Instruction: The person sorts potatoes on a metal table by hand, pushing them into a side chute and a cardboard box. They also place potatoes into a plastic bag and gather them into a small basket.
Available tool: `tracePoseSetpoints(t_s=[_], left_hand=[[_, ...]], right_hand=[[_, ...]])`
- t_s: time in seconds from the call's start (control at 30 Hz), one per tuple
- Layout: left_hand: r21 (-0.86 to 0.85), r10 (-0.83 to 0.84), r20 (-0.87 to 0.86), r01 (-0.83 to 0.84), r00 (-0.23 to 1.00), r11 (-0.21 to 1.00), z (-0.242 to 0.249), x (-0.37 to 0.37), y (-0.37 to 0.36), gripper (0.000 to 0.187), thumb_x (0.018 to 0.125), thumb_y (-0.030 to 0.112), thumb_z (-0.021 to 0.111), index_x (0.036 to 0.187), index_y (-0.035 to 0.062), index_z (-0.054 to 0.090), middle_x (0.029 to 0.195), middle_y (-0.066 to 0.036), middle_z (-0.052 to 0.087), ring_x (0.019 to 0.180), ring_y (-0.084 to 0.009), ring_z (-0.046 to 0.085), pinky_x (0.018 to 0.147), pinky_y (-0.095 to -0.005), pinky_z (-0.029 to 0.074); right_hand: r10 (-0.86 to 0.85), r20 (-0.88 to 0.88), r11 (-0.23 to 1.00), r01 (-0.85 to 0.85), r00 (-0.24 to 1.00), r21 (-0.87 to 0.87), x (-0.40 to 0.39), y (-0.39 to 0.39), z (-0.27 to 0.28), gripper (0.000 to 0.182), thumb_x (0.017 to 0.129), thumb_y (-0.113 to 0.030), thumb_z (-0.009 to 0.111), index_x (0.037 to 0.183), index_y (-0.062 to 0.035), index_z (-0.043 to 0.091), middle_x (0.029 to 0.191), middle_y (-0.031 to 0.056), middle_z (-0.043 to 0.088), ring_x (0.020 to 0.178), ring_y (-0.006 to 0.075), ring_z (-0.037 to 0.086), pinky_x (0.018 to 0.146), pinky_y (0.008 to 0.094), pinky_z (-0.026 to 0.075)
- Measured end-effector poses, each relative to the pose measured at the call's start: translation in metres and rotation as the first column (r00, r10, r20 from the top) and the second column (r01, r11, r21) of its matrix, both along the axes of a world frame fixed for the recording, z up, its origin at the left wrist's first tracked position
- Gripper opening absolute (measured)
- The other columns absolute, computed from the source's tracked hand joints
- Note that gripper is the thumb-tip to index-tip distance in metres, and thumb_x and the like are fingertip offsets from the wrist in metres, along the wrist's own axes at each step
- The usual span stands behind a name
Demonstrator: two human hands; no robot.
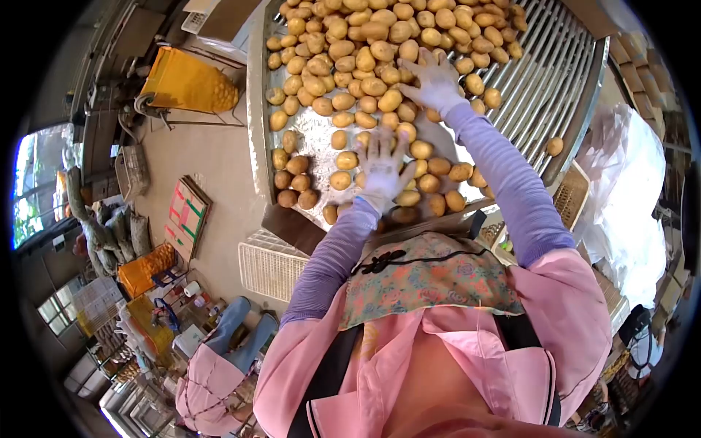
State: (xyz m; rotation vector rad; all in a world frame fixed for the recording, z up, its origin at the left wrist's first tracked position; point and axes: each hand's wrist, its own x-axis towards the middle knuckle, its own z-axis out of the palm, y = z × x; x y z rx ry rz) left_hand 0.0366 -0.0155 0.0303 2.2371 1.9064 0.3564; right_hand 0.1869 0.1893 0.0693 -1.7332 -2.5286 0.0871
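Note:
Pale gloves cover both my hands. My left hand [382, 171] lies spread over several potatoes [339, 180] near the front of the metal sorting table [321, 150]. Farther back and to the right, my right hand [437, 86] rests with fingers apart at the edge of a big potato heap [365, 33], touching some of its potatoes. Neither hand is closed around a potato. A small group of browner potatoes [296, 182] sits at the table's left front corner. What lies directly beneath my palms is hidden.
Metal rollers [558, 69] run along the table's right side, with a lone potato [555, 146] there. A pale plastic crate [272, 264] stands front left; clear plastic sheeting [624, 197] hangs at right. An orange-yellow sack [186, 82] stands left. A person in pink [208, 387] is at lower left.

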Motion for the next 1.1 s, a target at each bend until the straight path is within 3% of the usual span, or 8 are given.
tracePoseSetpoints(t_s=[0.13, 0.63, 0.73, 0.83, 0.93, 1.0, 1.03, 1.1], left_hand=[[0.102, -0.260, 0.018, 0.257, 0.965, 0.961, -0.011, -0.049, -0.040, 0.062, 0.093, 0.053, 0.063, 0.146, 0.0225, 0.058, 0.161, -0.012, 0.040, 0.146, -0.0438, 0.037, 0.121, -0.0648, 0.020], [-0.016, 0.317, -0.033, -0.318, 0.948, 0.948, -0.026, -0.180, -0.056, 0.063, 0.100, 0.046, 0.055, 0.156, 0.0165, 0.045, 0.158, -0.022, 0.042, 0.147, -0.0432, 0.036, 0.120, -0.0628, 0.023], [0.019, 0.225, -0.328, -0.231, 0.918, 0.973, -0.075, -0.144, -0.017, 0.057, 0.099, 0.039, 0.055, 0.148, 0.0082, 0.053, 0.153, -0.024, 0.047, 0.143, -0.0461, 0.039, 0.116, -0.0632, 0.030], [0.094, 0.147, -0.120, -0.136, 0.982, 0.986, -0.028, -0.040, -0.019, 0.068, 0.099, 0.042, 0.052, 0.146, -0.0075, 0.047, 0.152, -0.026, 0.045, 0.143, -0.0488, 0.037, 0.117, -0.0637, 0.029], [0.101, -0.276, -0.167, 0.295, 0.946, 0.950, -0.027, -0.039, -0.033, 0.081, 0.094, 0.056, 0.058, 0.154, 0.0052, 0.042, 0.155, -0.019, 0.043, 0.146, -0.0442, 0.035, 0.124, -0.0595, 0.017], [0.235, -0.327, -0.360, 0.424, 0.874, 0.874, -0.033, -0.091, -0.017, 0.086, 0.095, 0.064, 0.054, 0.160, 0.0126, 0.034, 0.161, -0.015, 0.038, 0.153, -0.0390, 0.028, 0.126, -0.0585, 0.012], [-0.329, -0.189, -0.280, 0.091, 0.941, 0.940, 0.015, -0.101, -0.005, 0.079, 0.099, 0.062, 0.049, 0.162, 0.0168, 0.032, 0.167, -0.013, 0.030, 0.155, -0.0375, 0.023, 0.126, -0.0580, 0.010], [-0.067, 0.028, -0.289, -0.049, 0.957, 0.997, -0.005, -0.140, 0.011, 0.076, 0.102, 0.064, 0.042, 0.165, 0.0241, 0.026, 0.170, -0.018, 0.020, 0.156, -0.0429, 0.020, 0.127, -0.0564, 0.007]], right_hand=[[0.194, -0.138, 0.968, -0.213, 0.971, -0.134, 0.042, -0.060, 0.004, 0.057, 0.086, -0.053, 0.066, 0.140, -0.0352, 0.062, 0.157, 0.0118, 0.043, 0.132, 0.0382, 0.051, 0.112, 0.0555, 0.039], [0.566, -0.229, 0.786, -0.602, 0.792, -0.139, -0.039, -0.250, -0.030, 0.048, 0.090, -0.044, 0.064, 0.137, -0.0375, 0.062, 0.154, 0.0024, 0.048, 0.145, 0.0517, 0.029, 0.119, 0.0705, 0.020], [0.709, -0.347, 0.653, -0.758, 0.614, -0.006, -0.042, -0.254, -0.043, 0.045, 0.088, -0.042, 0.065, 0.132, -0.0340, 0.065, 0.146, 0.0020, 0.054, 0.142, 0.0406, 0.038, 0.119, 0.0644, 0.026], [0.740, -0.510, 0.548, -0.833, 0.439, 0.078, -0.020, -0.251, -0.069, 0.041, 0.086, -0.039, 0.066, 0.125, -0.0266, 0.070, 0.131, 0.0014, 0.064, 0.128, 0.0303, 0.053, 0.113, 0.0526, 0.038], [0.731, -0.586, 0.560, -0.798, 0.350, 0.222, 0.039, -0.211, -0.045, 0.024, 0.090, -0.032, 0.065, 0.108, -0.0185, 0.073, 0.111, 0.0007, 0.072, 0.101, 0.0235, 0.066, 0.094, 0.0424, 0.051], [0.613, -0.281, 0.633, -0.671, 0.739, -0.386, 0.063, -0.172, -0.004, 0.020, 0.092, -0.026, 0.062, 0.107, -0.0168, 0.073, 0.107, 0.0056, 0.070, 0.096, 0.0269, 0.066, 0.086, 0.0467, 0.054], [0.485, -0.289, 0.774, -0.559, 0.826, -0.298, 0.080, -0.149, -0.002, 0.023, 0.094, -0.025, 0.060, 0.111, -0.0163, 0.072, 0.102, 0.0079, 0.069, 0.092, 0.0280, 0.066, 0.083, 0.0473, 0.054], [0.411, -0.436, 0.900, -0.279, 0.801, 0.334, 0.137, -0.096, -0.047, 0.034, 0.097, -0.031, 0.057, 0.124, -0.0140, 0.069, 0.104, 0.0123, 0.069, 0.096, 0.0302, 0.067, 0.084, 0.0482, 0.054]])
